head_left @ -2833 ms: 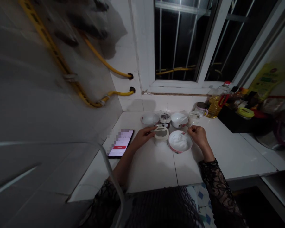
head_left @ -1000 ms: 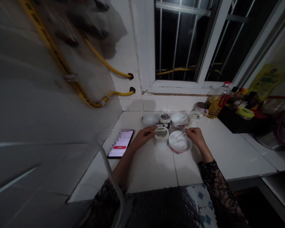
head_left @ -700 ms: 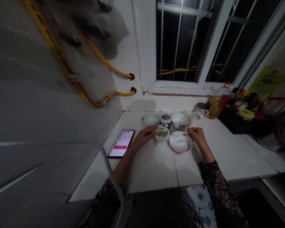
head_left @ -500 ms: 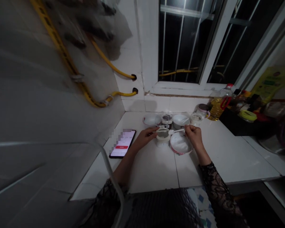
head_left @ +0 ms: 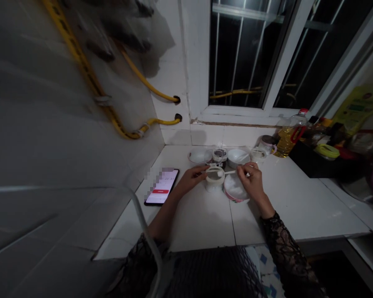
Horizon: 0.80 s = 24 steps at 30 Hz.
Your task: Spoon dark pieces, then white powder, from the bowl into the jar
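Note:
My right hand point(head_left: 251, 179) pinches the handle of a small white spoon point(head_left: 228, 172). The spoon's bowl, heaped with something white, is over the mouth of a pale round jar point(head_left: 214, 185). At the jar's left rim, my left hand point(head_left: 192, 179) has its fingers closed on what looks like a thin white stick point(head_left: 211, 170); its exact kind is unclear. Right of the jar, partly below my right hand, a white bowl with a pink-patterned rim point(head_left: 235, 191) contains white material. A clear curved piece, perhaps a lid, shows behind the jar.
Behind stand a shallow bowl point(head_left: 199, 156), a dark-filled jar point(head_left: 219, 155), a white bowl with a spoon point(head_left: 238, 158), another jar point(head_left: 257, 155) and a mug point(head_left: 267, 145). A phone point(head_left: 162, 187) lies left. An oil bottle point(head_left: 290, 134) and a black condiment tray point(head_left: 313, 161) are right.
My right hand has moved slightly left, bringing the spoon's bowl from the jar's right edge to over its mouth. My left hand stays at the rim. The view has shifted slightly.

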{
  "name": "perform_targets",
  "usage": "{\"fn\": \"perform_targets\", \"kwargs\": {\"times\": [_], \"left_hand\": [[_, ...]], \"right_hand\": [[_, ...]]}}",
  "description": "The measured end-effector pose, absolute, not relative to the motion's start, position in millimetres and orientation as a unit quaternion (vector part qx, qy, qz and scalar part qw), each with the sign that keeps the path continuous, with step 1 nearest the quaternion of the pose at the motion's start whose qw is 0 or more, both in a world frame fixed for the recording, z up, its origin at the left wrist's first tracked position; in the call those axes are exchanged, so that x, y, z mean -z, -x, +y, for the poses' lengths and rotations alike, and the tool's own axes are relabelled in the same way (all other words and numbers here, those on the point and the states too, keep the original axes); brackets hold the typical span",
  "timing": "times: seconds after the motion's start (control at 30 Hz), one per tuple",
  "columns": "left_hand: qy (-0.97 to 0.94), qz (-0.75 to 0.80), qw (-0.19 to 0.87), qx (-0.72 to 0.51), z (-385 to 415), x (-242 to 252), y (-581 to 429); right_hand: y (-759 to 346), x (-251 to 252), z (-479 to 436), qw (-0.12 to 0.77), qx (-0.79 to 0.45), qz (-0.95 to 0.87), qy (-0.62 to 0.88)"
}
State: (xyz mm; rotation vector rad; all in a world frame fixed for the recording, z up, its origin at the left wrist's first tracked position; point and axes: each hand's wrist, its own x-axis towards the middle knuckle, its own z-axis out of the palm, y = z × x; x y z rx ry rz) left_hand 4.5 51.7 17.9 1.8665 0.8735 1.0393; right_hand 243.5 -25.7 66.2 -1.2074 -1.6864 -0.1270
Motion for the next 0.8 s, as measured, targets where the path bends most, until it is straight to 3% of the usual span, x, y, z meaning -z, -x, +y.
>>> {"fn": "perform_targets", "kwargs": {"times": [0.2, 0.5, 0.8], "left_hand": [[-0.737, 0.342, 0.411, -0.414, 53, -16, -4], [-0.737, 0.347, 0.41, -0.411, 52, -17, -4], [-0.733, 0.349, 0.415, -0.41, 51, -18, -4]], "right_hand": [[-280, -67, -26, 0.515, -0.115, -0.591, 0.61], [-292, -56, -22, 0.389, -0.193, -0.648, 0.626], [-280, -47, -16, 0.397, -0.247, -0.653, 0.596]]}}
